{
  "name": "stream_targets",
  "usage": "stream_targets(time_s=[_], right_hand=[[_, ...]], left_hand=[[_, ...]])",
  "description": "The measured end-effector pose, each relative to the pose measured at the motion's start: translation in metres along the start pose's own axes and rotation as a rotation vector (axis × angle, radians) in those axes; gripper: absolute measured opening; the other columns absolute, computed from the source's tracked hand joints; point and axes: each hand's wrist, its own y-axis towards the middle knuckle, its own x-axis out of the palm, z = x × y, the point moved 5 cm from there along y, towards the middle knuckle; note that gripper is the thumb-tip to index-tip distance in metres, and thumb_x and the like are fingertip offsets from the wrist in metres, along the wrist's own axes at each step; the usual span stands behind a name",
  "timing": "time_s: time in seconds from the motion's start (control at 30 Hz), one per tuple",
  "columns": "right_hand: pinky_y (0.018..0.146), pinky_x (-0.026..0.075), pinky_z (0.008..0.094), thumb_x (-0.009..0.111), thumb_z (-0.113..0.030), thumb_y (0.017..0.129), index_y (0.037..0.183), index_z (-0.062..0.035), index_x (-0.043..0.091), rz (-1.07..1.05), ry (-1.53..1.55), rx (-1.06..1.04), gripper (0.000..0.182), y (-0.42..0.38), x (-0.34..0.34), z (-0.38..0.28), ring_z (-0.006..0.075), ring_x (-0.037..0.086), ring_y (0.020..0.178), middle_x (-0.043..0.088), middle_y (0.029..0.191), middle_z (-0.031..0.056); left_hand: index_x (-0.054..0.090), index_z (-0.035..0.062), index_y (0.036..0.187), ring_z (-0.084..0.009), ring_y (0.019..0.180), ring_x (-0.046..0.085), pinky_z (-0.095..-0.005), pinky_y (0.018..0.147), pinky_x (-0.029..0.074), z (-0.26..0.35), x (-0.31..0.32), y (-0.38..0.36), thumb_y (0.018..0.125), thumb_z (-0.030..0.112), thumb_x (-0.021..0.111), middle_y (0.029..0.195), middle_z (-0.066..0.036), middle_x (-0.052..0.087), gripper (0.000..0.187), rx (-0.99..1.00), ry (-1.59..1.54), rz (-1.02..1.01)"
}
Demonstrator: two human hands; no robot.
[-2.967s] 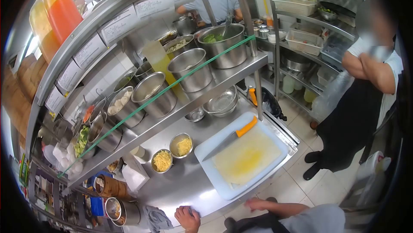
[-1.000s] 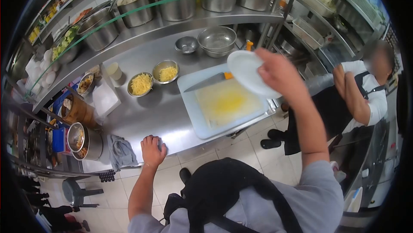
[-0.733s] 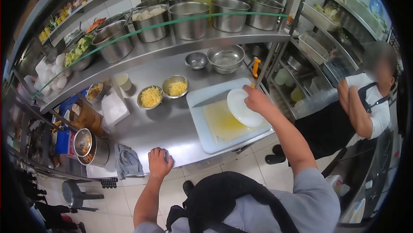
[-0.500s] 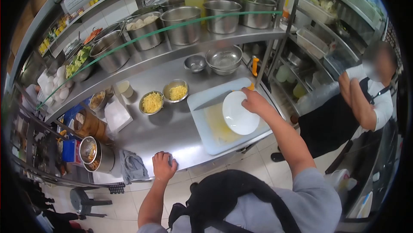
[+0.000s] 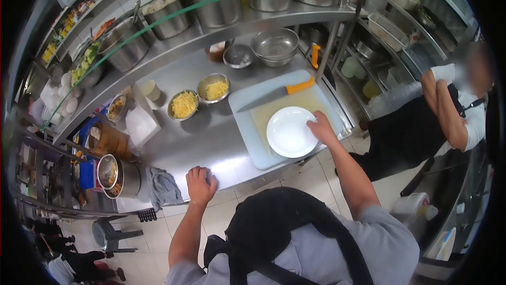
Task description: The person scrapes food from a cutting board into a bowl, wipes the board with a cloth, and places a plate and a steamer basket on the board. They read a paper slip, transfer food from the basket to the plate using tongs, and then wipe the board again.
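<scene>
My right hand [image 5: 321,128] grips the right rim of a round white plate [image 5: 291,132], held over the lower part of a light blue cutting board [image 5: 244,137]. Behind the plate, a knife [image 5: 274,95] with an orange handle lies across the board. My left hand [image 5: 201,184] rests with fingers spread on the steel counter's front edge, right of a grey cloth [image 5: 164,186]. Two metal bowls of shredded yellow food, one [image 5: 183,105] nearer and one [image 5: 215,88] farther, stand left of the board.
Empty metal bowls [image 5: 274,43] stand behind the board. A shelf [image 5: 174,53] with steel pots spans the back. At left are a white box [image 5: 142,121] and a steel pot [image 5: 126,179]. A person with crossed arms [image 5: 445,100] stands at the right.
My right hand and the plate have moved down toward the board's front, uncovering the knife's handle. My left hand stays on the counter edge. The head view has shifted.
</scene>
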Motion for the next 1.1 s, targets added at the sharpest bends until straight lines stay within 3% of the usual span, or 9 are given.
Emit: stream_targets(time_s=[0.23, 0.33, 0.5, 0.7, 0.87, 0.93, 1.0, 1.1], right_hand=[[0.095, 0.049, 0.0460, 0.067, -0.020, 0.081, 0.116, 0.0043, 0.057, 0.007, -0.146, -0.009, 0.043, 0.006, 0.000, 0.011, 0.0444, 0.062, 0.109, 0.064, 0.112, 0.0299], [0.090, 0.050, 0.0444, 0.067, -0.018, 0.082, 0.109, 0.0037, 0.059, 0.037, -0.152, -0.085, 0.035, 0.009, 0.002, 0.015, 0.0409, 0.064, 0.102, 0.066, 0.105, 0.0274], [0.092, 0.050, 0.0446, 0.065, -0.017, 0.082, 0.113, 0.0042, 0.060, -0.091, -0.093, -0.071, 0.037, 0.015, 0.004, 0.017, 0.0407, 0.065, 0.103, 0.066, 0.107, 0.0271], [0.096, 0.049, 0.0435, 0.063, -0.015, 0.084, 0.120, 0.0041, 0.058, -0.077, -0.035, -0.107, 0.040, 0.005, 0.000, 0.013, 0.0402, 0.064, 0.109, 0.066, 0.112, 0.0261], [0.096, 0.049, 0.0432, 0.062, -0.012, 0.085, 0.120, 0.0015, 0.058, -0.014, 0.016, -0.139, 0.037, 0.002, 0.002, 0.019, 0.0395, 0.064, 0.108, 0.067, 0.112, 0.0244], [0.095, 0.049, 0.0434, 0.063, -0.012, 0.086, 0.119, 0.0007, 0.058, 0.026, 0.006, -0.111, 0.036, -0.004, 0.002, 0.012, 0.0398, 0.065, 0.107, 0.067, 0.111, 0.0243], [0.094, 0.050, 0.0437, 0.063, -0.013, 0.086, 0.118, 0.0000, 0.058, 0.072, -0.012, -0.079, 0.035, -0.008, -0.004, 0.007, 0.0401, 0.065, 0.106, 0.067, 0.111, 0.0242], [0.092, 0.051, 0.0444, 0.063, -0.014, 0.086, 0.117, -0.0010, 0.058, 0.078, -0.055, -0.070, 0.034, -0.008, -0.003, 0.003, 0.0406, 0.066, 0.103, 0.067, 0.108, 0.0243]], left_hand=[[0.061, 0.0052, 0.100, -0.0363, 0.105, 0.054, -0.0485, 0.090, 0.042, 0.002, -0.002, 0.002, 0.076, 0.020, 0.067, 0.105, -0.016, 0.060, 0.029, 0.011, -0.004, 0.001], [0.061, 0.0051, 0.100, -0.0361, 0.104, 0.054, -0.0485, 0.089, 0.042, 0.003, -0.002, 0.000, 0.076, 0.020, 0.067, 0.104, -0.016, 0.060, 0.030, 0.009, -0.017, -0.022], [0.061, 0.0054, 0.101, -0.0356, 0.103, 0.054, -0.0481, 0.090, 0.042, 0.005, 0.000, 0.001, 0.076, 0.020, 0.066, 0.103, -0.015, 0.059, 0.029, -0.011, 0.015, -0.035], [0.061, 0.0045, 0.100, -0.0357, 0.102, 0.054, -0.0485, 0.090, 0.042, 0.017, 0.000, 0.003, 0.078, 0.019, 0.063, 0.103, -0.016, 0.059, 0.026, -0.011, 0.096, -0.048], [0.064, 0.0066, 0.098, -0.0368, 0.099, 0.057, -0.0494, 0.088, 0.046, 0.017, 0.003, 0.013, 0.082, 0.021, 0.062, 0.099, -0.016, 0.061, 0.022, -0.060, 0.186, -0.233], [0.065, 0.0084, 0.097, -0.0363, 0.096, 0.060, -0.0488, 0.085, 0.049, 0.017, 0.004, 0.034, 0.083, 0.022, 0.063, 0.098, -0.015, 0.063, 0.019, -0.060, 0.223, -0.273], [0.066, 0.0085, 0.095, -0.0353, 0.094, 0.063, -0.0478, 0.082, 0.051, 0.022, 0.000, 0.073, 0.084, 0.022, 0.065, 0.098, -0.013, 0.065, 0.017, -0.057, 0.108, -0.119], [0.066, 0.0075, 0.095, -0.0356, 0.091, 0.064, -0.0476, 0.080, 0.052, 0.019, 0.014, 0.134, 0.084, 0.021, 0.066, 0.097, -0.013, 0.067, 0.017, -0.046, 0.070, -0.058]])
